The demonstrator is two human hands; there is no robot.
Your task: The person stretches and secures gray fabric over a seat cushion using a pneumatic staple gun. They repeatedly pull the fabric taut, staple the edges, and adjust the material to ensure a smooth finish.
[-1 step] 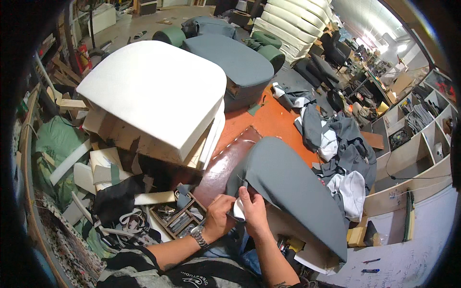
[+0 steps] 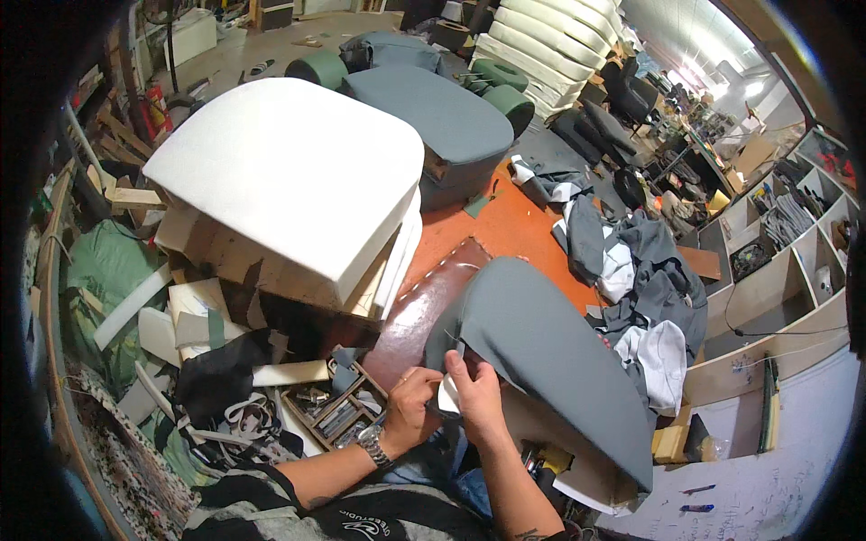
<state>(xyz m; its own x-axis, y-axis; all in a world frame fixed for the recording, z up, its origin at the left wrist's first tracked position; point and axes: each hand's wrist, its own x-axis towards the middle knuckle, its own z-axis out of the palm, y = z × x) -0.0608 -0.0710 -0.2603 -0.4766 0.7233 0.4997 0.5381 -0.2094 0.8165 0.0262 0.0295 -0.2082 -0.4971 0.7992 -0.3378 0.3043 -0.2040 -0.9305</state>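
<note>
A grey fabric-covered seat panel (image 2: 550,352), curved at its far end, lies tilted right in front of me, with its open wooden underside toward my body. At its left end my right hand (image 2: 475,397) grips a white-backed fabric flap (image 2: 447,395), thumb pointing up along the cover's edge. Close beside it on the left, my left hand (image 2: 411,413) is closed, fingers pinched at the flap's left side. Whatever sits between those fingertips is too small to make out. A metal-banded watch (image 2: 373,444) is on my left wrist.
A large white foam seat block (image 2: 289,171) stands at the left, a grey covered seat (image 2: 433,113) behind it. By my left forearm is a divided wooden tray (image 2: 334,410) of hardware. Grey and white fabric (image 2: 663,288) is heaped at right, beside wooden shelving (image 2: 762,311).
</note>
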